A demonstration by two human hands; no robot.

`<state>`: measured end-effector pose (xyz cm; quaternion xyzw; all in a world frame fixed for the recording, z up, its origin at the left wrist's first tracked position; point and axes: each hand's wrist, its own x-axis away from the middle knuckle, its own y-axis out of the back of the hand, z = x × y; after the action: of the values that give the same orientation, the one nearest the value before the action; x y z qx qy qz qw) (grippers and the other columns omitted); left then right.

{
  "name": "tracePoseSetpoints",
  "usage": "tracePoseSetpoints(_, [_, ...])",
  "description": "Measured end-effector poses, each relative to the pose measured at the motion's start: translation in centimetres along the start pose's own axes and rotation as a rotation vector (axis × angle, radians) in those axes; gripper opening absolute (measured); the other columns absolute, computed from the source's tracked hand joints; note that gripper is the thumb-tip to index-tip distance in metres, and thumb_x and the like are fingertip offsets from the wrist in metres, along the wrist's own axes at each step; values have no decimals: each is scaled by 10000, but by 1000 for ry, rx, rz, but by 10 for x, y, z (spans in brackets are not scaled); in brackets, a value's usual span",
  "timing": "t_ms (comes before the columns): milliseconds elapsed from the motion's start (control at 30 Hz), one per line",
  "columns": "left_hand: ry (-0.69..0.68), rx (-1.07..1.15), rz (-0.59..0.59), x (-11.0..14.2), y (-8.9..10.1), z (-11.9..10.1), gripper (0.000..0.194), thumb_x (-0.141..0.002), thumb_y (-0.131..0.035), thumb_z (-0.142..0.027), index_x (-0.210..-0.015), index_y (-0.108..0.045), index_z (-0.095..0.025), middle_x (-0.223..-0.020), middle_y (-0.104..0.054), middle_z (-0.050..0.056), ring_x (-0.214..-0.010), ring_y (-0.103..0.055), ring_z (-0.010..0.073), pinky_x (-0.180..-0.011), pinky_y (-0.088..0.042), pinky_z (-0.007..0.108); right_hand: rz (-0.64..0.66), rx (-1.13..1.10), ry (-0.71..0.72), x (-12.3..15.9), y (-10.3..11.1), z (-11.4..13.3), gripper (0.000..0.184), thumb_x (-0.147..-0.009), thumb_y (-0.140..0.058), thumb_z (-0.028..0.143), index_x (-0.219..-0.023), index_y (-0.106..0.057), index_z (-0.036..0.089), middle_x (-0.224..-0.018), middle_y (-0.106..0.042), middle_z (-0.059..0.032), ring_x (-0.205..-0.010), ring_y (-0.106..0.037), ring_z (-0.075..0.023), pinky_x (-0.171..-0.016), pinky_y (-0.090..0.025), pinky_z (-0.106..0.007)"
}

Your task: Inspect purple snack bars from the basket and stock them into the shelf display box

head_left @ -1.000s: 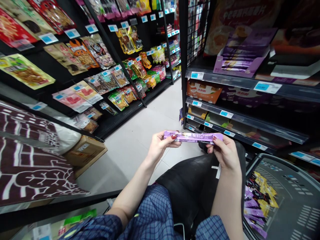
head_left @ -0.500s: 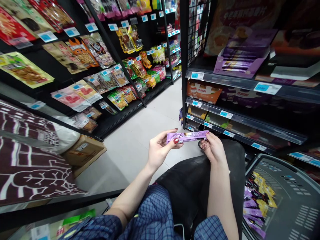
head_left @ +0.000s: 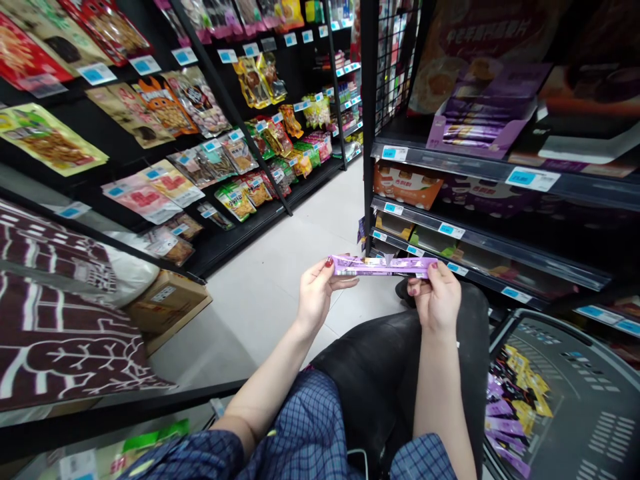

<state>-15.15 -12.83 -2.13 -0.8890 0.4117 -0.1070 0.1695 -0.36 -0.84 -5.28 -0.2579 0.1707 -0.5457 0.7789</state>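
Held level between both hands is a long, narrow purple stick packet [head_left: 383, 266]; whether it is one sachet or two overlapping, I cannot tell. My left hand [head_left: 319, 287] pinches its left end between thumb and fingers. At the other end, my right hand [head_left: 439, 293] grips it the same way, thumb on top. Both hands hover above my lap and the floor. To the lower right, a grey plastic basket [head_left: 575, 400] contains loose purple stick packets [head_left: 505, 427] and yellow-and-black stick packets [head_left: 525, 380].
Dark shelves [head_left: 450, 160] on the right bear boxes, including an open purple carton [head_left: 480, 130] of stick packets. Hanging snack bags [head_left: 200, 100] line the left rack. A cardboard box [head_left: 167, 300] and a brown patterned cloth [head_left: 65, 333] are at left. Pale floor [head_left: 280, 267] runs between.
My hands have moved apart, the right one shifting rightward. The purple packet now spans a longer stretch between them, and my left thumb has moved to its left end.
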Motion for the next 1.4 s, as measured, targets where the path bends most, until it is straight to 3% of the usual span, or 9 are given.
tracePoseSetpoints(133, [132, 183, 18, -12, 3, 9, 228, -812, -623, -260, -924, -692, -73, -869, -742, 126, -749, -711, 185, -753, -578, 302, 43, 137, 159, 19, -12, 23, 202, -801, -645, 362, -748, -635, 168, -521, -614, 19, -353, -517, -82, -379, -424, -205])
tracePoseSetpoints(300, [255, 295, -29, -19, 3, 16, 191, -861, -505, -123, -884, -687, -72, -822, -732, 104, -653, -682, 122, -669, -572, 222, 63, 334, 251, 47, -28, 46, 170, -865, -575, 309, -812, -667, 177, -632, -669, -10, -399, -567, -101, -421, -453, -235])
tracePoseSetpoints(567, [270, 340, -23, -19, 2, 12, 238, -882, -457, -105, -856, -691, -78, -796, -734, 95, -606, -678, 110, -609, -574, 192, 64, 414, 279, 53, -29, 49, 159, -875, -565, 306, -824, -672, 198, -652, -667, -4, -424, -586, -117, -429, -457, -254])
tracePoseSetpoints(667, [224, 284, -15, -17, 3, 10, 185, -857, -519, -150, -876, -691, -85, -846, -739, 105, -622, -682, 119, -630, -581, 213, 78, 388, 268, 50, -26, 48, 165, -879, -562, 300, -817, -671, 193, -657, -676, -9, -421, -583, -111, -437, -454, -249])
tracePoseSetpoints(800, [64, 175, -8, -11, 4, 5, 224, -797, -627, -280, -914, -692, -100, -899, -741, 116, -675, -699, 156, -645, -592, 260, 60, 346, 264, 44, -20, 46, 160, -869, -576, 302, -798, -665, 191, -631, -668, -5, -409, -575, -106, -431, -442, -239])
tracePoseSetpoints(1033, [-170, 11, -24, 8, 1, -8, 289, -760, -687, -381, -933, -692, -149, -975, -729, 99, -980, -681, 273, -691, -615, 330, 30, 157, 123, 23, -10, 33, 195, -777, -672, 368, -725, -629, 185, -513, -605, 25, -347, -514, -85, -364, -421, -207])
tracePoseSetpoints(1167, [-235, -103, -31, 17, -3, -11, 332, -767, -690, -374, -1047, -670, -197, -994, -724, 75, -989, -676, 271, -710, -622, 352, -24, 79, 12, 11, -6, 23, 238, -690, -739, 380, -709, -606, 184, -487, -585, 37, -348, -503, -79, -328, -400, -183])
tracePoseSetpoints(1400, [-230, -160, -18, 18, -4, -11, 290, -762, -691, -375, -972, -693, -175, -1065, -707, 87, -908, -696, 250, -714, -628, 371, -13, 102, -24, 5, 0, 17, 270, -685, -732, 395, -736, -587, 173, -474, -584, 34, -317, -482, -72, -317, -401, -178])
